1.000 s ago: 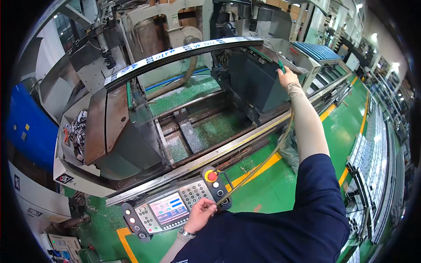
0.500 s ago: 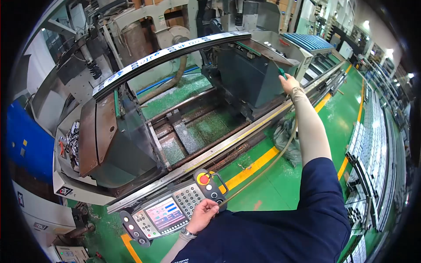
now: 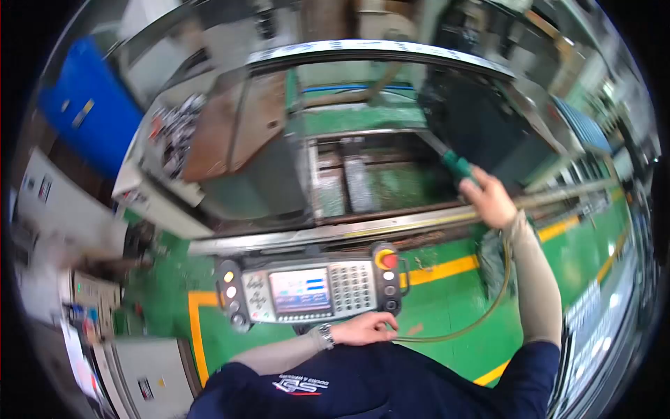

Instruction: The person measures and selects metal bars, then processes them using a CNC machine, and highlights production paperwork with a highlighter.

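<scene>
My right hand (image 3: 490,200) is closed around a green air blow gun (image 3: 457,165), whose thin nozzle points to the upper left over the machine's open bay. A yellowish air hose (image 3: 504,279) hangs from the gun and curves down to my left hand (image 3: 364,328). The fingers of that hand are curled at the hose's near end, just below the control panel (image 3: 300,290). Across the machine's top lies a long dark profile (image 3: 377,54) with a white, marked strip on it.
Dark machine housings (image 3: 481,119) flank the bay, and a metal rail (image 3: 335,234) runs along its front. Metal scraps fill a bin (image 3: 174,133) at left. A crumpled plastic bag (image 3: 494,262) sits on the green floor. Long profiles (image 3: 593,335) are stacked at right.
My view has turned to the right-hand side's opposite, leftward. The blow gun in my right hand has come lower and nearer, now over the bay. My left hand stays by the panel with the hose.
</scene>
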Tool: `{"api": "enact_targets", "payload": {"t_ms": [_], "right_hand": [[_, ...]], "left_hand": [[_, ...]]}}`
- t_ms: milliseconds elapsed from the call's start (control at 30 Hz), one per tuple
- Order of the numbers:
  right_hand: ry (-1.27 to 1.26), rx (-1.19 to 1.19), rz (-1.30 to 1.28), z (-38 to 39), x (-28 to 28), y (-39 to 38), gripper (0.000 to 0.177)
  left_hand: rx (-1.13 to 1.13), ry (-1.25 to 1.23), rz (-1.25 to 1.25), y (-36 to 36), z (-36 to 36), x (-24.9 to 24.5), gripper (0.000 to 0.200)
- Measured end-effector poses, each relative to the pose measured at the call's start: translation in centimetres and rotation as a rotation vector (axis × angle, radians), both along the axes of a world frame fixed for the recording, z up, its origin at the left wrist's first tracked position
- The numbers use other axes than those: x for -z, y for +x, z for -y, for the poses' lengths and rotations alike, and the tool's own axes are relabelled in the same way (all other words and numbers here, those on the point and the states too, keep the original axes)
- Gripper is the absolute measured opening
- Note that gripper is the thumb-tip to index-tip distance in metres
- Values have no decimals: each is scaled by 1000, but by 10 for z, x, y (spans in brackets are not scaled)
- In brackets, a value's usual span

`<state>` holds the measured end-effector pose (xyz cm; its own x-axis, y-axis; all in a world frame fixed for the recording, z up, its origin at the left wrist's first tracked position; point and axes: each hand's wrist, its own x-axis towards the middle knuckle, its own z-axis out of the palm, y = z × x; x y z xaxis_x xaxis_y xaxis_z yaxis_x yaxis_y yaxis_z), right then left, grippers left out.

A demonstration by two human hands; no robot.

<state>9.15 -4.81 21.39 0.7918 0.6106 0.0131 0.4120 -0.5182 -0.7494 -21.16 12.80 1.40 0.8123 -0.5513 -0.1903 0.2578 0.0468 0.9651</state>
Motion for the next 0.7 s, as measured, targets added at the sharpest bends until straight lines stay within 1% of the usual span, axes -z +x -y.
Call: {"api": "enact_targets", "payload": {"t_ms": [33,67,100,167,233,267,300,367,400,433,467,500,533,600,633,667,700], "right_hand": [[-64,-279,166,-35,-2,-31,48],[-20,-474,122,-67,-1,-57,48],[-134,-496,-49,-100,-29,-85,49],[128,-320,308,-150,-1,-82,49],[92,-299,200,-190,-15,-90,49],[84,-316,265,-210,-14,-91,50],[68,-333,319,-227,-10,-95,52],[-57,-193,270,-266,-17,-113,55],[77,-298,343,-287,2,-106,58],[41,-280,462,-312,19,-94,60],[30,-100,526,-340,28,-85,61],[-3,5,394,-361,21,-80,61],[13,63,330,-381,24,-74,60],[-24,-6,442,-415,26,-85,58],[-57,-14,419,-427,18,-96,56],[-122,27,450,-441,18,-99,55],[-183,76,484,-453,15,-101,53]], "left_hand": [[111,49,20,-2,-6,-14,31],[148,-16,2,-9,-8,-8,35],[145,-11,18,-14,-14,-14,34],[127,22,70,-30,-28,-17,33],[-55,-25,79,-57,-55,-22,33],[-148,-48,96,-66,-71,-24,34],[-208,-25,5,-79,-87,-17,33],[-327,-239,-53,-104,-114,-5,30],[-351,-138,-30,-113,-129,-6,33],[-417,-113,27,-120,-143,-11,34],[-473,-92,66,-129,-153,-17,36],[-521,-70,98,-140,-162,-22,38],[-533,-105,59,-143,-175,-28,43],[-596,-145,118,-154,-199,-28,44],[-621,-174,125,-160,-206,-30,44],[-645,-180,45,-165,-212,-34,44],[-644,-171,72,-168,-218,-35,44]]}}
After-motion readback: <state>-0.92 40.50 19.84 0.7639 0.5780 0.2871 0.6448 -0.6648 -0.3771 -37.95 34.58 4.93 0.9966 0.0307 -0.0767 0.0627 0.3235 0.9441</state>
